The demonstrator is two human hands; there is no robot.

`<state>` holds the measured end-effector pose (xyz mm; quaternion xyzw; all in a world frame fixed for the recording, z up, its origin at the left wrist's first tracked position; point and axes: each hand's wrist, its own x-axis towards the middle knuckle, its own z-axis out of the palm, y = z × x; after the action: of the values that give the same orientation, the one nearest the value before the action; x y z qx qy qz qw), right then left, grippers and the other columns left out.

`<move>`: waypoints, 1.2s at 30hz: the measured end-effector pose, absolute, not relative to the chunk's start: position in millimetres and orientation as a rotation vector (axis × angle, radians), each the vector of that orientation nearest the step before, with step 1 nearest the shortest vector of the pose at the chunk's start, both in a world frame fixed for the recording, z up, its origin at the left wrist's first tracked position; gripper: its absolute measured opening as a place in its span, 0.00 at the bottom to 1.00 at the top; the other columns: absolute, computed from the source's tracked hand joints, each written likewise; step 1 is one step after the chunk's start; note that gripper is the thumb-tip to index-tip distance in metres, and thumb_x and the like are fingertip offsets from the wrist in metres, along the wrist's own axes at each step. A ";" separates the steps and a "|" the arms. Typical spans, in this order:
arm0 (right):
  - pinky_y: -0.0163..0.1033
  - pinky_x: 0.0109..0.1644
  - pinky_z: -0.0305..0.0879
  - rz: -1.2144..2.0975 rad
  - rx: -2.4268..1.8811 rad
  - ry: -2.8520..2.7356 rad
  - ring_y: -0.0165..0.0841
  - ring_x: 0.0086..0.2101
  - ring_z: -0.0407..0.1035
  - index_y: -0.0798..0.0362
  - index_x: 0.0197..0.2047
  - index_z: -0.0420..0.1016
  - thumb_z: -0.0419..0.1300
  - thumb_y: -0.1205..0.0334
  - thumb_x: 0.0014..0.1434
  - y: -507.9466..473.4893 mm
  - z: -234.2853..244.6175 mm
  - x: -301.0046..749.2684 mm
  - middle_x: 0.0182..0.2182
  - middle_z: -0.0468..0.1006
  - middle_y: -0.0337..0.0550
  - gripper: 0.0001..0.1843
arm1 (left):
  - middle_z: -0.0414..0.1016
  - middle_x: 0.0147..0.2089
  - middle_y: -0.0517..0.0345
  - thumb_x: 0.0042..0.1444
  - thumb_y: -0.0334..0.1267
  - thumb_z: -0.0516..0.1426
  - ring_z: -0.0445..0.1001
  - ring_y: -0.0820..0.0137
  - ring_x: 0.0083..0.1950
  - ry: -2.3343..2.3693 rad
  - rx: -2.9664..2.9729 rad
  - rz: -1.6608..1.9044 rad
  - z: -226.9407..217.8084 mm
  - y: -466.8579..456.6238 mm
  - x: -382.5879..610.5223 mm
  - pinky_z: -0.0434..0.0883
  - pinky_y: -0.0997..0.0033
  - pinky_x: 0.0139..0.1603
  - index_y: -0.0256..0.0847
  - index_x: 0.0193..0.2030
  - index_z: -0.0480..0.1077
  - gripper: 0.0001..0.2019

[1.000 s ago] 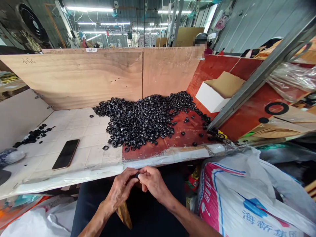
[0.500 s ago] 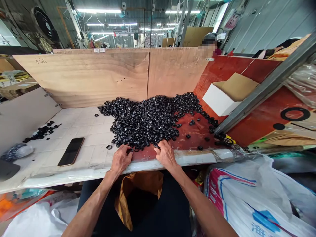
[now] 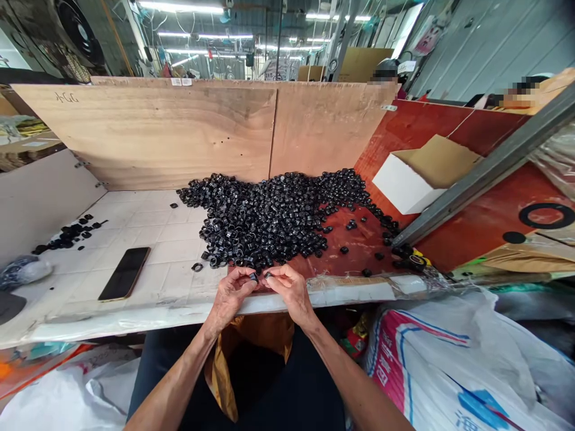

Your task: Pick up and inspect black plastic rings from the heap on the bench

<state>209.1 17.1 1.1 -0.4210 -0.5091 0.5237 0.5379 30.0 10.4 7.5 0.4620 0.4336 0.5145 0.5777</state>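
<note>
A large heap of small black ring-shaped parts (image 3: pixel 269 215) lies across the middle of the table. At its near edge my left hand (image 3: pixel 231 294) pinches one small black part (image 3: pixel 253 276) between thumb and fingers. Close beside it, my right hand (image 3: pixel 290 290) also pinches a small black part (image 3: pixel 268 275), mostly covered by the fingertips. The two hands face each other above the table's front edge, a small gap between them. Below them an open brown bag (image 3: pixel 222 383) rests on my lap, its inside dark.
A phone (image 3: pixel 124 273) lies left of the heap, with a small group of black pieces (image 3: pixel 69 234) beyond it. At the right, a white cardboard box (image 3: pixel 404 182) stands near a slanted metal post (image 3: pixel 471 179). Plywood boards (image 3: pixel 188 134) wall the back. White sacks (image 3: pixel 422 359) lie below right.
Both hands have lifted from the heap's near edge and come closer together, each with a small black part now showing at its fingertips. The camera view has shifted slightly.
</note>
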 end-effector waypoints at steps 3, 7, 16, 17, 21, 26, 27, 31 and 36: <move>0.46 0.50 0.77 1.212 -0.967 -1.162 0.40 0.43 0.81 0.51 0.34 0.78 0.69 0.57 0.57 16.8 -1.0 200.5 0.44 0.85 0.47 0.08 | 0.83 0.42 0.54 0.54 0.43 0.69 0.82 0.65 0.42 0.973 1.115 1.230 8.8 8.9 27.0 0.78 0.63 0.49 0.39 0.44 0.77 0.15; 0.45 0.48 0.76 1.132 -0.970 -1.225 0.40 0.42 0.81 0.50 0.32 0.78 0.69 0.59 0.57 17.1 -5.7 192.5 0.43 0.86 0.47 0.06 | 0.82 0.42 0.55 0.53 0.42 0.70 0.80 0.66 0.42 0.930 1.127 1.261 7.1 8.3 26.5 0.78 0.65 0.48 0.39 0.44 0.78 0.14; 0.39 0.42 0.76 0.917 -1.022 -1.459 0.37 0.39 0.79 0.51 0.35 0.81 0.65 0.60 0.62 11.9 0.5 197.2 0.41 0.84 0.47 0.05 | 0.81 0.45 0.54 0.55 0.42 0.70 0.80 0.65 0.46 0.956 1.231 1.289 -2.1 6.6 25.9 0.78 0.63 0.51 0.40 0.44 0.79 0.13; 0.39 0.42 0.76 0.911 -1.028 -1.464 0.36 0.38 0.79 0.51 0.37 0.81 0.65 0.60 0.62 11.5 1.9 198.1 0.40 0.84 0.46 0.05 | 0.81 0.46 0.54 0.56 0.42 0.69 0.80 0.64 0.47 0.960 1.265 1.295 -3.6 6.6 26.0 0.78 0.63 0.52 0.40 0.44 0.79 0.12; 0.38 0.42 0.76 0.796 -1.047 -1.565 0.37 0.39 0.79 0.50 0.48 0.81 0.64 0.62 0.62 10.0 8.8 201.5 0.41 0.84 0.46 0.10 | 0.80 0.48 0.53 0.58 0.42 0.68 0.80 0.63 0.49 0.969 1.410 1.332 -10.9 7.7 26.2 0.77 0.62 0.54 0.42 0.46 0.79 0.11; 0.35 0.37 0.72 0.660 -1.063 -1.725 0.35 0.34 0.78 0.51 0.39 0.82 0.61 0.59 0.67 10.5 9.3 203.1 0.34 0.83 0.45 0.09 | 0.80 0.49 0.52 0.60 0.42 0.67 0.79 0.62 0.51 1.021 1.518 1.342 -13.3 6.2 23.6 0.76 0.61 0.55 0.43 0.47 0.80 0.10; 0.35 0.36 0.72 0.631 -1.069 -1.736 0.35 0.32 0.77 0.51 0.37 0.81 0.60 0.58 0.68 10.5 6.8 202.3 0.32 0.82 0.44 0.11 | 0.80 0.48 0.52 0.60 0.42 0.67 0.79 0.62 0.51 1.030 1.529 1.341 -12.5 4.9 23.0 0.76 0.61 0.55 0.43 0.46 0.80 0.09; 0.34 0.31 0.70 0.480 -1.067 -1.765 0.33 0.25 0.74 0.51 0.30 0.78 0.56 0.52 0.72 13.5 -10.2 196.1 0.24 0.79 0.43 0.21 | 0.80 0.48 0.51 0.61 0.42 0.66 0.79 0.61 0.51 1.039 1.510 1.287 -14.3 1.6 22.5 0.76 0.62 0.55 0.43 0.46 0.80 0.09; 0.34 0.34 0.77 0.436 -0.915 -1.755 0.36 0.29 0.79 0.50 0.50 0.81 0.55 0.48 0.72 21.8 -23.6 195.3 0.32 0.83 0.47 0.18 | 0.78 0.47 0.51 0.59 0.44 0.67 0.79 0.63 0.47 0.921 1.355 1.367 -31.6 8.6 23.9 0.76 0.65 0.50 0.43 0.44 0.78 0.10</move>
<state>195.3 21.8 -23.6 -0.3833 -0.7347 0.1825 0.5291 23.9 8.6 -31.6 0.5560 0.3779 0.5612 0.4828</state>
